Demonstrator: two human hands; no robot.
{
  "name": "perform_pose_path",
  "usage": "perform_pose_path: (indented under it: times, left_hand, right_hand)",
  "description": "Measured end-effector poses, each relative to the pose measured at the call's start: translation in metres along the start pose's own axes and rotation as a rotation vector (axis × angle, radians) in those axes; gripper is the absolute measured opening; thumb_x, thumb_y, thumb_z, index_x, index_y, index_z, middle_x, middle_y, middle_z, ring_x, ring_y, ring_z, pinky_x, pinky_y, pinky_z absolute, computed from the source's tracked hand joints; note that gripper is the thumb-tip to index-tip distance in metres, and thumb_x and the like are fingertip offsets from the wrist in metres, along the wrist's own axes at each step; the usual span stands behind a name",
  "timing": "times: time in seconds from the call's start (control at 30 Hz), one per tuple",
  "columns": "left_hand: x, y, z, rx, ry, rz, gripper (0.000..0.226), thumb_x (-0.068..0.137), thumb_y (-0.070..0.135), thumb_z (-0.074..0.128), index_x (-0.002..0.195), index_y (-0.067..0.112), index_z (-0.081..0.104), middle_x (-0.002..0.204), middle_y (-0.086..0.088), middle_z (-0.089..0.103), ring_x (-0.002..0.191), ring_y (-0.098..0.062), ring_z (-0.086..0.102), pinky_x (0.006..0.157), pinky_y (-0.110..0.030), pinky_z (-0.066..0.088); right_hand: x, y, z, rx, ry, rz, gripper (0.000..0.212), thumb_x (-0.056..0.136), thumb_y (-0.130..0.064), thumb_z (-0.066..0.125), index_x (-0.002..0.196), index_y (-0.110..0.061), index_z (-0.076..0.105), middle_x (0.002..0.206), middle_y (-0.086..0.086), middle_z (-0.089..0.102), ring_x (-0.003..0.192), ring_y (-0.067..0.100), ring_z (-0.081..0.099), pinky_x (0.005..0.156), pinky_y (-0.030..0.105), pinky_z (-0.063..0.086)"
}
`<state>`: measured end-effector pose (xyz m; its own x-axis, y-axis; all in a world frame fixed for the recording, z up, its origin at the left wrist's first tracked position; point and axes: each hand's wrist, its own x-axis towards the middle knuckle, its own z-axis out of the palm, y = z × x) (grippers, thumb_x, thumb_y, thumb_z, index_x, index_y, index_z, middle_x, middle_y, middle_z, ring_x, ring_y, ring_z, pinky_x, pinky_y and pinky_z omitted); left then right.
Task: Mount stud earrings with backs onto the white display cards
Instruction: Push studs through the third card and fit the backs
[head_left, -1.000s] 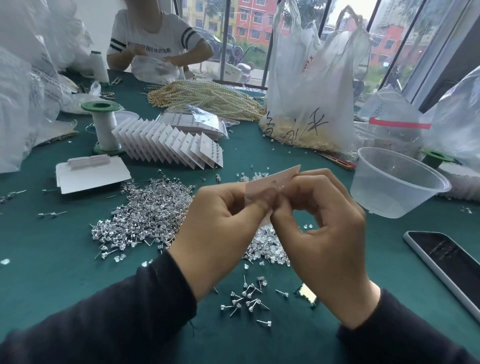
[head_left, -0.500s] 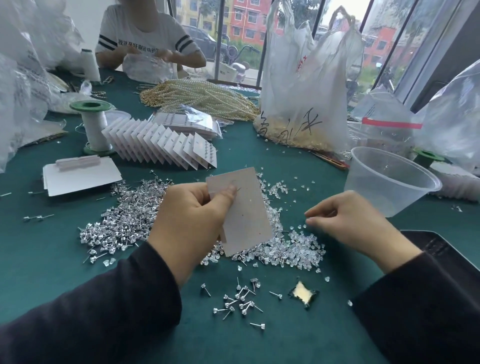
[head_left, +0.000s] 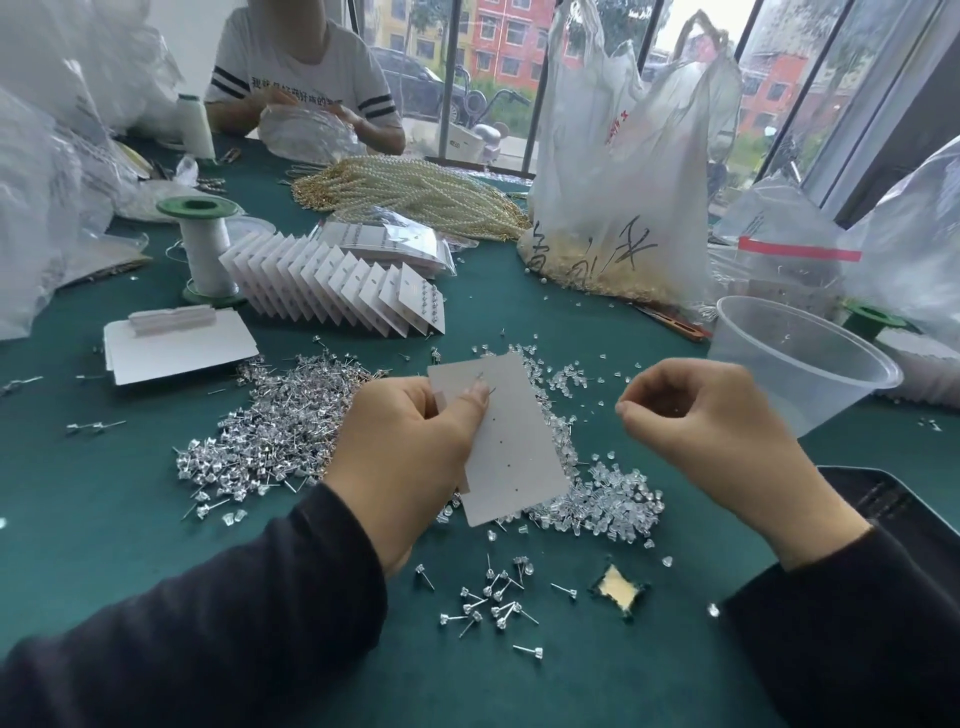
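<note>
Left hand (head_left: 410, 447): clamped on the white rectangular paper display card (head_left: 519, 447), thumb pressed beside a thin metal stud post (head_left: 480, 376) near its top edge.
Card: held tilted above the green felt counter (head_left: 104, 519), toward its near edge, over the heap of clear plastic backs (head_left: 613, 499).
Right hand (head_left: 711, 431): fingers curled together; contents too small to tell.
Risk: the post, seemingly unbacked, could slip out if the thumb eased.
</note>
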<state>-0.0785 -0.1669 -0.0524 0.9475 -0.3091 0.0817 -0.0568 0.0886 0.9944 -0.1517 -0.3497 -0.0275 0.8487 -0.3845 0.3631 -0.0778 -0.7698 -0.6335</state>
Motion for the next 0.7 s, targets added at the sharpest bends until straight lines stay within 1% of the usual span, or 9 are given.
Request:
perform_pose_path:
  times: [0.1,0.13,0.2,0.27,0.37,0.43,0.53,0.63,0.7]
  left_hand:
    - [-0.004,0.004,0.002,0.103,0.019,0.074,0.034,0.083,0.016,0.062,0.066,-0.013,0.058,0.073,-0.031,0.066,0.063,-0.045,0.063,0.055,-0.048,0.053]
    - [-0.005,0.005,0.003,0.149,0.024,0.115,0.032,0.082,0.017,0.063,0.066,-0.01,0.06,0.072,-0.028,0.067,0.066,-0.043,0.064,0.059,-0.051,0.053]
    - [-0.008,0.007,0.005,0.241,0.033,0.198,0.032,0.082,0.021,0.064,0.063,-0.005,0.064,0.068,-0.023,0.069,0.066,-0.039,0.065,0.061,-0.051,0.054]
    - [-0.01,0.009,0.006,0.309,0.039,0.255,0.038,0.082,0.027,0.064,0.063,-0.007,0.064,0.067,-0.024,0.067,0.065,-0.039,0.064,0.06,-0.049,0.052]
    - [-0.013,0.01,0.006,0.341,0.046,0.292,0.035,0.082,0.022,0.064,0.063,-0.008,0.062,0.065,-0.026,0.065,0.062,-0.039,0.061,0.057,-0.048,0.05]
    - [-0.014,0.011,0.006,0.353,0.034,0.298,0.041,0.08,0.03,0.063,0.064,-0.008,0.063,0.066,-0.026,0.065,0.063,-0.039,0.061,0.057,-0.048,0.05]
    - [-0.014,0.011,0.007,0.358,0.019,0.302,0.049,0.069,0.04,0.052,0.068,-0.008,0.063,0.069,-0.025,0.066,0.063,-0.037,0.062,0.058,-0.049,0.051]
    - [-0.015,0.011,0.006,0.353,0.016,0.312,0.047,0.068,0.039,0.051,0.067,-0.006,0.064,0.067,-0.023,0.067,0.063,-0.037,0.063,0.058,-0.049,0.051]
    - [-0.015,0.01,0.005,0.369,0.018,0.333,0.045,0.069,0.039,0.051,0.065,-0.004,0.064,0.065,-0.022,0.067,0.061,-0.036,0.062,0.056,-0.048,0.05]
  right_hand:
    - [-0.013,-0.023,0.009,0.202,0.151,-0.241,0.011,0.076,-0.004,0.072,0.074,-0.013,0.067,0.072,-0.004,0.066,0.064,0.005,0.061,0.061,0.011,0.047]
    - [-0.019,-0.03,0.017,0.216,0.174,-0.326,0.01,0.076,-0.003,0.072,0.076,-0.012,0.067,0.076,-0.003,0.065,0.068,0.009,0.062,0.065,0.015,0.049]
    - [-0.026,-0.038,0.032,0.213,0.196,-0.42,0.005,0.075,-0.004,0.069,0.075,-0.008,0.067,0.077,-0.001,0.063,0.07,0.011,0.061,0.066,0.02,0.051]
    - [-0.028,-0.041,0.043,0.213,0.21,-0.434,0.004,0.074,-0.002,0.067,0.074,-0.006,0.066,0.075,0.0,0.061,0.069,0.01,0.059,0.065,0.021,0.051]
    - [-0.027,-0.039,0.048,0.231,0.218,-0.404,0.006,0.075,-0.001,0.067,0.074,-0.007,0.066,0.075,0.0,0.061,0.069,0.009,0.058,0.064,0.021,0.05]
    - [-0.026,-0.038,0.048,0.246,0.218,-0.387,0.006,0.075,-0.002,0.067,0.074,-0.008,0.066,0.076,-0.002,0.061,0.07,0.009,0.059,0.064,0.02,0.049]
    - [-0.026,-0.038,0.046,0.317,0.211,-0.36,0.007,0.076,-0.003,0.066,0.075,-0.01,0.066,0.078,-0.004,0.062,0.071,0.01,0.06,0.066,0.019,0.049]
    - [-0.027,-0.039,0.046,0.344,0.174,-0.356,0.006,0.076,-0.003,0.066,0.076,-0.009,0.066,0.078,-0.003,0.062,0.072,0.011,0.06,0.066,0.02,0.05]
    - [-0.027,-0.039,0.045,0.351,0.153,-0.348,0.007,0.076,-0.002,0.066,0.075,-0.009,0.066,0.078,-0.003,0.062,0.072,0.01,0.06,0.066,0.016,0.047]
